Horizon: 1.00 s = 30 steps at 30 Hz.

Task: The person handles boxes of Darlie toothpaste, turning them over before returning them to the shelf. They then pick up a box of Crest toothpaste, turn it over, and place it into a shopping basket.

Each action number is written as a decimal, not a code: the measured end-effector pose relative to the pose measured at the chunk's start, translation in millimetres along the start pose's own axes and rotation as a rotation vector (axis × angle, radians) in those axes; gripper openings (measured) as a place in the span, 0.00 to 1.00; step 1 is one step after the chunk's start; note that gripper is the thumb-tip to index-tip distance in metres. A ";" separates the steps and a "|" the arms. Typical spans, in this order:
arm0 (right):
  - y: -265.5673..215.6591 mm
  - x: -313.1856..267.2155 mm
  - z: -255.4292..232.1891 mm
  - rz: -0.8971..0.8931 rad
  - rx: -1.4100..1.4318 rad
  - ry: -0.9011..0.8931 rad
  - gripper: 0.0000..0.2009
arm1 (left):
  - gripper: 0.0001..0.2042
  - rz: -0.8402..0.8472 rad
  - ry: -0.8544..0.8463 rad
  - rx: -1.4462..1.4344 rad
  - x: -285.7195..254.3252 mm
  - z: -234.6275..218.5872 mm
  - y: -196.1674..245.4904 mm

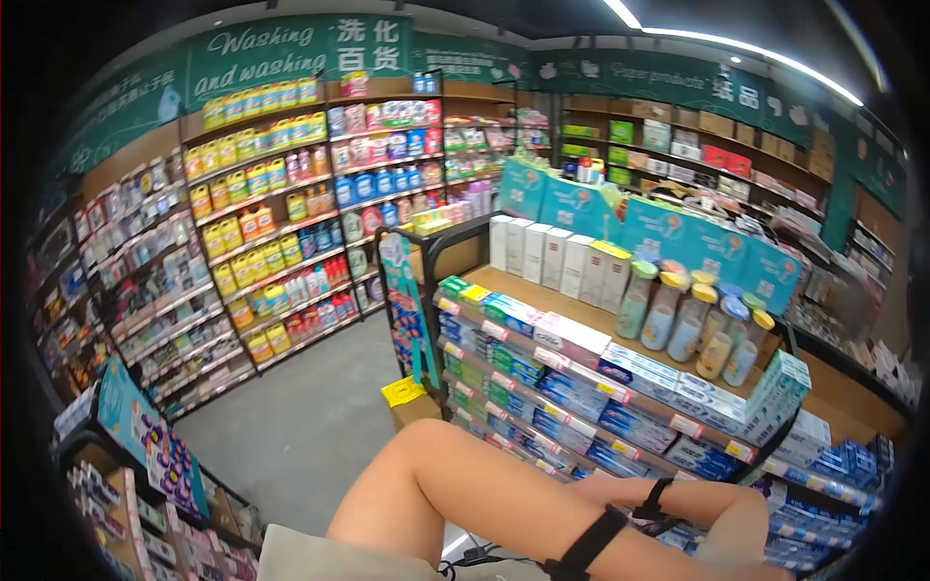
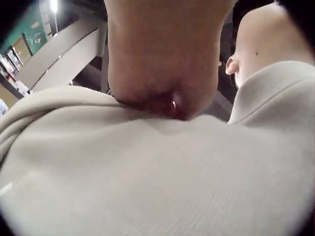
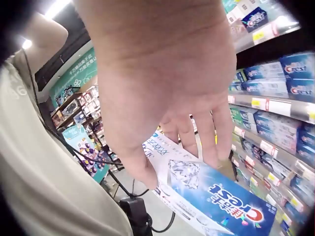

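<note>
My right hand (image 3: 165,93) grips a long blue-and-white Crest toothpaste box (image 3: 216,189), thumb along one edge and fingers over the other side. The box slants down to the right, its printed face toward the wrist camera. In the head view my left forearm (image 1: 523,484) crosses in front of the right forearm (image 1: 702,499) and hides the toothpaste box. My left hand (image 2: 165,59) is against the beige shirt (image 2: 157,162) in the left wrist view, its fingers hidden. I cannot tell whether it holds anything.
Tiered shelves of toothpaste boxes (image 1: 572,397) stand close in front. On the top ledge are white cartons (image 1: 557,257) and several bottles with coloured lids (image 1: 693,315). Detergent shelves (image 1: 262,223) line the back wall. Grey floor (image 1: 291,397) lies left of the stand, and a low display (image 1: 145,455) at lower left.
</note>
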State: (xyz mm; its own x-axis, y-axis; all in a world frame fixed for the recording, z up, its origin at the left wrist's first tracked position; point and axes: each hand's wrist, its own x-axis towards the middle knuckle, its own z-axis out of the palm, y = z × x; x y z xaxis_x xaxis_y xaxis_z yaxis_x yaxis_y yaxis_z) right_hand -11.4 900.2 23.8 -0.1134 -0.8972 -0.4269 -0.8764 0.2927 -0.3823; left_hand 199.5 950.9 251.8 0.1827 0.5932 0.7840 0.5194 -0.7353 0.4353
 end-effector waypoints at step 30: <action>-96.5 -49.3 -62.7 0.075 -0.234 0.085 0.28 | 0.23 -0.643 -0.142 0.062 -88.9 -25.7 142.2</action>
State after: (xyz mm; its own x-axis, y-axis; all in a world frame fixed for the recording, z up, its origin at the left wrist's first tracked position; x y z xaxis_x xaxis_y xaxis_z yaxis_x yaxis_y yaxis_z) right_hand 49.4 895.5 133.2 -0.2121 -0.9034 -0.3727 -0.9475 0.2835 -0.1478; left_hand 235.7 785.1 255.4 -0.0737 0.9485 0.3079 0.6081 -0.2020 0.7677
